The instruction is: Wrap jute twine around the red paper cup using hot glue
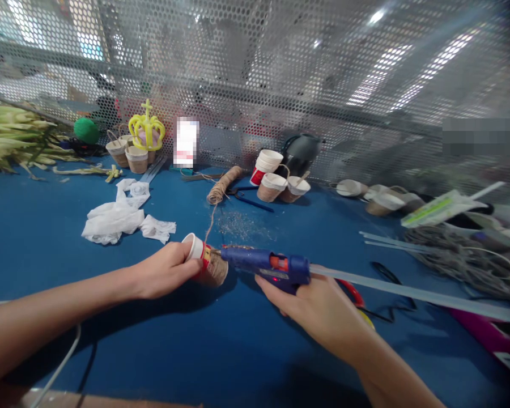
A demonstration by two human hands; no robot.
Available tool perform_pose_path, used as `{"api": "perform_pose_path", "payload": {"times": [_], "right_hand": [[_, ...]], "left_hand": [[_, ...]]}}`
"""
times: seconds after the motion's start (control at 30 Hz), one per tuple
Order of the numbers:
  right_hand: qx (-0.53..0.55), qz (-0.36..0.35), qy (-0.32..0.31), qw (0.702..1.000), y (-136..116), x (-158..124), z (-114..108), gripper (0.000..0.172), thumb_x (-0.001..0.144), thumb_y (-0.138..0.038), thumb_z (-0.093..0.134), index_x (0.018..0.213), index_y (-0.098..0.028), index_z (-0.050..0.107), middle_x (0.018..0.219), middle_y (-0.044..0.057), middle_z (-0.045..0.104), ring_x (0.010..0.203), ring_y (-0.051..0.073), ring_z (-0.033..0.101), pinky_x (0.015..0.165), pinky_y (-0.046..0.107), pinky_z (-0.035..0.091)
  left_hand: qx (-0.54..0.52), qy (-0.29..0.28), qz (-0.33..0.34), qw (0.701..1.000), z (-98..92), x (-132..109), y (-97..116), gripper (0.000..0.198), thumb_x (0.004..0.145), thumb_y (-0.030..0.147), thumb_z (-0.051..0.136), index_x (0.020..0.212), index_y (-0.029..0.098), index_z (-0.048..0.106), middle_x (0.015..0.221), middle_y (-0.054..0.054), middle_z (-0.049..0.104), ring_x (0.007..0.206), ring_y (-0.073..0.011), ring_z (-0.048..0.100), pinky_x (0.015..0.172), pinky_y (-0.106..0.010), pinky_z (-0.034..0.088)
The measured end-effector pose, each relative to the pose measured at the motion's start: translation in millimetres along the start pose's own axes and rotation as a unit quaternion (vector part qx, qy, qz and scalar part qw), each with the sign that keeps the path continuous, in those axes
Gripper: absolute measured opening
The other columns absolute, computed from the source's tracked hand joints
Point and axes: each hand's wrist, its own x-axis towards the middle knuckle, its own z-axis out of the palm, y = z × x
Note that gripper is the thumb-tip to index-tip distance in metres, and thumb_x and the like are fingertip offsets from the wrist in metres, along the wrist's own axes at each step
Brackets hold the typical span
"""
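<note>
My left hand (166,268) is closed on a paper cup (216,270), tilted, with a white rim, red print and brown twine wound around its lower part. A strand of twine runs from the cup up to a twine bundle (224,185) on the blue table. In my right hand (312,303) is a blue glue gun (266,263), its nozzle at the cup's side beside the twine. A long clear glue stick (382,288) sticks out of the gun's back.
Behind stand stacked cups (268,163), twine-wrapped cups (272,187), pliers (255,200) and a phone (186,141). Crumpled white tissue (114,220) lies left. Grey cord (459,255) and red-handled scissors (352,293) are right. A perforated metal panel (238,73) backs the table (174,351).
</note>
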Motion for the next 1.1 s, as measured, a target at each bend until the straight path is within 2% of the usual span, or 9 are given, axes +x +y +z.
{"api": "perform_pose_path", "payload": {"times": [0.07,0.23,0.4,0.77,0.93,1.1], "right_hand": [[-0.001,-0.017,-0.009,1.000,1.3,-1.6,1.4,0.026,0.075,-0.017,0.041,0.066,-0.019,0.065,0.041,-0.001,0.052,0.038,0.012,0.048,0.038,0.022,0.035],[0.059,0.064,0.006,0.996,1.2,-6.0,6.1,0.022,0.073,-0.019,0.046,0.054,-0.020,0.057,0.047,-0.001,0.055,0.041,0.011,0.050,0.041,0.021,0.039],[0.089,0.033,0.006,0.996,-1.6,-7.2,3.5,0.020,0.074,-0.017,0.045,0.063,-0.020,0.061,0.046,-0.001,0.055,0.041,0.011,0.051,0.042,0.021,0.039],[0.030,0.011,-0.015,0.999,5.6,-0.9,5.2,0.024,0.075,-0.020,0.040,0.068,-0.019,0.063,0.044,-0.001,0.054,0.040,0.012,0.049,0.040,0.022,0.037],[0.067,0.100,-0.011,0.993,2.6,0.3,6.0,0.021,0.075,-0.023,0.044,0.059,-0.019,0.058,0.044,-0.002,0.053,0.039,0.011,0.049,0.040,0.020,0.039],[0.100,0.128,-0.025,0.986,2.7,-0.2,7.8,0.021,0.074,-0.026,0.046,0.056,-0.018,0.054,0.047,-0.002,0.056,0.040,0.010,0.050,0.039,0.019,0.040]], "left_hand": [[-0.001,0.000,-0.002,1.000,-0.1,-0.2,-0.2,0.027,0.078,0.026,0.034,0.085,0.012,0.055,0.075,-0.003,0.060,0.075,-0.0178,0.054,0.069,-0.027,0.044],[-0.012,-0.007,0.000,1.000,-0.6,-0.3,0.7,0.027,0.077,0.024,0.033,0.085,0.012,0.056,0.079,-0.004,0.062,0.077,-0.0177,0.055,0.070,-0.027,0.044],[-0.019,-0.015,-0.003,1.000,-0.7,-0.3,1.8,0.027,0.077,0.023,0.033,0.084,0.012,0.057,0.078,-0.004,0.062,0.076,-0.0176,0.055,0.069,-0.027,0.044],[0.003,-0.001,0.011,1.000,0.5,-1.3,3.0,0.025,0.077,0.023,0.034,0.082,0.013,0.056,0.072,-0.002,0.059,0.075,-0.0176,0.054,0.069,-0.025,0.044],[0.008,-0.010,0.015,1.000,0.8,-1.2,2.7,0.025,0.077,0.023,0.033,0.081,0.015,0.056,0.069,-0.001,0.058,0.076,-0.0177,0.054,0.069,-0.024,0.044],[0.007,-0.017,0.020,1.000,0.4,-2.0,4.2,0.023,0.075,0.021,0.035,0.081,0.015,0.056,0.072,-0.001,0.059,0.077,-0.0175,0.055,0.069,-0.024,0.043]]}}
